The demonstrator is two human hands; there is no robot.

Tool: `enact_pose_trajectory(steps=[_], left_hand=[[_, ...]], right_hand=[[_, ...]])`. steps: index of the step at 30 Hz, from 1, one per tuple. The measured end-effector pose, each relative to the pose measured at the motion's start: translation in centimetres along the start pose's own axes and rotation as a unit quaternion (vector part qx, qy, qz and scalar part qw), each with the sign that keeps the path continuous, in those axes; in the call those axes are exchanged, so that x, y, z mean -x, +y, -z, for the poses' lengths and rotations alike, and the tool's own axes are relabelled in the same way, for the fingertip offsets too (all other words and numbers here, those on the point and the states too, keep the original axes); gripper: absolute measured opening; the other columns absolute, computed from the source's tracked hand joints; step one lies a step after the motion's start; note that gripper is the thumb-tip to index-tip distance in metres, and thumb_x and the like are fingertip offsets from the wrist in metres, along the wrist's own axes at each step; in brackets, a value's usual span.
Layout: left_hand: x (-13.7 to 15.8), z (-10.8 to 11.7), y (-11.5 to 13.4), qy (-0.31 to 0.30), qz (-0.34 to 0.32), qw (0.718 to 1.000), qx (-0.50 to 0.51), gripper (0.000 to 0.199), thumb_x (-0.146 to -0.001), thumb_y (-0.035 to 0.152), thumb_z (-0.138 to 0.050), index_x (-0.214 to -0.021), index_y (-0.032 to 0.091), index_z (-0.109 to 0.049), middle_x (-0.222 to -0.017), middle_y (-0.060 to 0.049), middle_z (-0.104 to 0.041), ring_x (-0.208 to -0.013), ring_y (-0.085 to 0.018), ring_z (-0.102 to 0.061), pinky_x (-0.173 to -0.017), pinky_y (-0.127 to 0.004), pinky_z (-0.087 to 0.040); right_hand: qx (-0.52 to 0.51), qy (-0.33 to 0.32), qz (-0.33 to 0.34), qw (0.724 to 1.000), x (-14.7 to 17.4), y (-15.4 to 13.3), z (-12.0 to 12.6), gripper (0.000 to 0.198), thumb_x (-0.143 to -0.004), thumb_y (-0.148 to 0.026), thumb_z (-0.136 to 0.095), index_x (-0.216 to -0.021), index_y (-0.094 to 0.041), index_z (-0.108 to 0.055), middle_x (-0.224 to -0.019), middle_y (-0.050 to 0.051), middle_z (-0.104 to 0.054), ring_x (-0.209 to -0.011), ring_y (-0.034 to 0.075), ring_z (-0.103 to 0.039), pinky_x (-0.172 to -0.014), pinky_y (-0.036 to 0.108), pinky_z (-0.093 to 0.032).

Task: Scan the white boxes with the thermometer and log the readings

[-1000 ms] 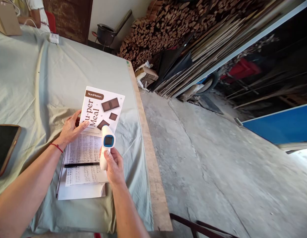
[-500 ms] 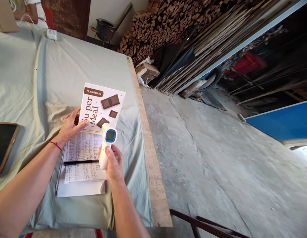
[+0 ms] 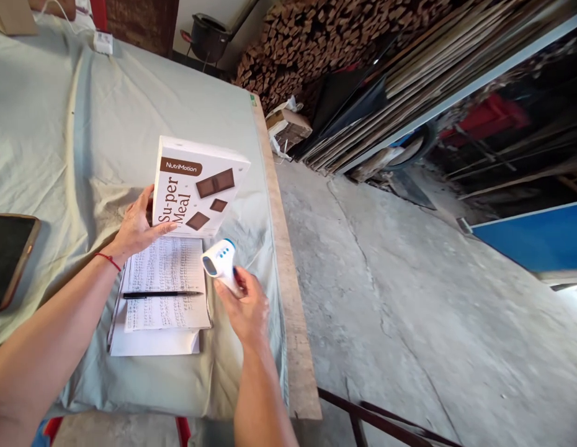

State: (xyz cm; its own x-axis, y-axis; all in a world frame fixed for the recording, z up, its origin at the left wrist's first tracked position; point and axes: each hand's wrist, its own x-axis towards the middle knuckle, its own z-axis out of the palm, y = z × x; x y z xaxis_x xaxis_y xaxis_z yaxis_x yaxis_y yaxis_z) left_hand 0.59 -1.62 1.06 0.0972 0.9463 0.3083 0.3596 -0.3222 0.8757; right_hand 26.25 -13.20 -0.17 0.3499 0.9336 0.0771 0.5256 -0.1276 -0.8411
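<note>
My left hand (image 3: 140,225) grips the lower left edge of a white box (image 3: 179,197) with chocolate pieces and "Su-per Meal" printed on it, thumb on the front. The box is tilted, so its top side shows too. To its lower right, my right hand (image 3: 247,304) is closed round the handle of a white and blue infrared thermometer (image 3: 221,261), its display turned to the left. Below the box lie sheets covered in handwriting (image 3: 162,267), on top of blank white paper (image 3: 153,343). Across the written sheets rests a black pen (image 3: 161,294).
A phone (image 3: 9,257) lies on the cloth-covered table (image 3: 186,93) at the left. A small white device (image 3: 103,43) with a cable stands at the far edge. Right of the table's wooden edge (image 3: 293,329) are concrete floor and a dark metal frame (image 3: 381,419). Firewood (image 3: 311,43) is stacked behind.
My right hand has moved right, turning the thermometer so its head tips sideways and uncovering the pen's tip. The box in my left hand has tilted, showing its top side.
</note>
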Motion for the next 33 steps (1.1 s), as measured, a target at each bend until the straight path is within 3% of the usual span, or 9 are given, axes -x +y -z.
enact_pose_trajectory(steps=[3,6,8,11,15,19,23,27,33], left_hand=[[-0.1,-0.2,-0.3,0.009,-0.02,0.999,-0.027,0.078,-0.077,0.068,-0.077,-0.139,0.029,-0.048,-0.13,-0.012,-0.065,-0.123,-0.041,-0.06,-0.105,-0.068,-0.044],[-0.2,-0.3,-0.8,0.007,-0.036,0.999,-0.029,0.079,-0.077,0.07,-0.077,-0.138,0.03,-0.049,-0.129,-0.012,-0.065,-0.126,-0.042,-0.059,-0.107,-0.069,-0.043],[-0.3,-0.4,-1.1,0.009,-0.046,0.999,-0.024,0.078,-0.076,0.071,-0.078,-0.137,0.03,-0.05,-0.129,-0.011,-0.065,-0.126,-0.041,-0.059,-0.109,-0.067,-0.043],[-0.4,-0.6,-1.5,0.016,-0.059,0.998,-0.017,0.081,-0.074,0.072,-0.079,-0.137,0.031,-0.051,-0.131,-0.011,-0.065,-0.126,-0.04,-0.06,-0.11,-0.065,-0.043],[-0.5,-0.9,-2.1,0.017,-0.068,0.998,0.001,0.086,-0.07,0.075,-0.08,-0.138,0.032,-0.051,-0.131,-0.011,-0.064,-0.127,-0.041,-0.06,-0.11,-0.064,-0.043],[-0.5,-1.1,-2.6,0.015,-0.074,0.997,0.016,0.088,-0.068,0.075,-0.082,-0.139,0.033,-0.051,-0.132,-0.01,-0.065,-0.127,-0.04,-0.06,-0.111,-0.064,-0.043],[-0.5,-1.3,-2.8,0.007,-0.081,0.996,0.025,0.088,-0.069,0.076,-0.081,-0.14,0.033,-0.049,-0.132,-0.01,-0.065,-0.129,-0.04,-0.059,-0.11,-0.062,-0.044],[-0.5,-1.1,-2.5,0.002,-0.086,0.996,0.01,0.085,-0.071,0.076,-0.08,-0.139,0.035,-0.049,-0.135,-0.009,-0.064,-0.131,-0.041,-0.058,-0.109,-0.061,-0.045],[-0.5,-1.2,-2.4,-0.004,-0.085,0.996,0.015,0.086,-0.071,0.079,-0.078,-0.139,0.036,-0.047,-0.133,-0.009,-0.064,-0.133,-0.041,-0.057,-0.109,-0.06,-0.045]], right_hand=[[0.171,0.059,0.074,0.981,0.0,1.8,0.7,0.044,-0.08,-0.052,-0.068,-0.109,-0.019,-0.073,-0.101,0.012,-0.073,-0.09,0.029,-0.064,-0.079,0.043,-0.049],[0.229,0.11,0.22,0.942,1.1,1.2,-0.1,0.034,-0.09,-0.044,-0.065,-0.114,-0.02,-0.072,-0.109,0.014,-0.069,-0.095,0.028,-0.061,-0.082,0.043,-0.047],[0.218,0.06,0.315,0.922,2.1,0.0,-1.1,0.022,-0.094,-0.034,-0.065,-0.112,-0.023,-0.074,-0.104,0.01,-0.068,-0.091,0.024,-0.061,-0.083,0.04,-0.046],[0.237,-0.066,0.363,0.899,3.1,-1.4,-1.8,0.015,-0.095,-0.021,-0.064,-0.104,-0.025,-0.076,-0.088,0.005,-0.067,-0.083,0.02,-0.06,-0.079,0.036,-0.045],[0.159,-0.104,0.332,0.924,3.5,-0.9,-0.5,0.011,-0.097,-0.021,-0.061,-0.093,-0.022,-0.072,-0.083,0.003,-0.07,-0.074,0.016,-0.063,-0.071,0.031,-0.047],[-0.051,-0.054,0.18,0.981,5.0,0.3,0.6,0.015,-0.095,-0.034,-0.061,-0.089,-0.021,-0.065,-0.07,-0.001,-0.067,-0.058,0.013,-0.062,-0.057,0.026,-0.051],[-0.15,-0.052,0.071,0.985,6.8,0.9,-0.3,0.011,-0.087,-0.031,-0.065,-0.082,-0.021,-0.066,-0.062,-0.004,-0.064,-0.045,0.01,-0.056,-0.044,0.022,-0.045],[-0.137,-0.072,0.097,0.983,7.1,1.1,-1.1,0.002,-0.081,-0.022,-0.066,-0.081,-0.022,-0.068,-0.063,-0.005,-0.066,-0.043,0.009,-0.056,-0.042,0.022,-0.044],[-0.077,-0.095,0.184,0.975,6.5,0.6,-0.9,0.01,-0.083,-0.015,-0.061,-0.08,-0.024,-0.066,-0.067,-0.004,-0.068,-0.053,0.011,-0.061,-0.052,0.023,-0.05]])
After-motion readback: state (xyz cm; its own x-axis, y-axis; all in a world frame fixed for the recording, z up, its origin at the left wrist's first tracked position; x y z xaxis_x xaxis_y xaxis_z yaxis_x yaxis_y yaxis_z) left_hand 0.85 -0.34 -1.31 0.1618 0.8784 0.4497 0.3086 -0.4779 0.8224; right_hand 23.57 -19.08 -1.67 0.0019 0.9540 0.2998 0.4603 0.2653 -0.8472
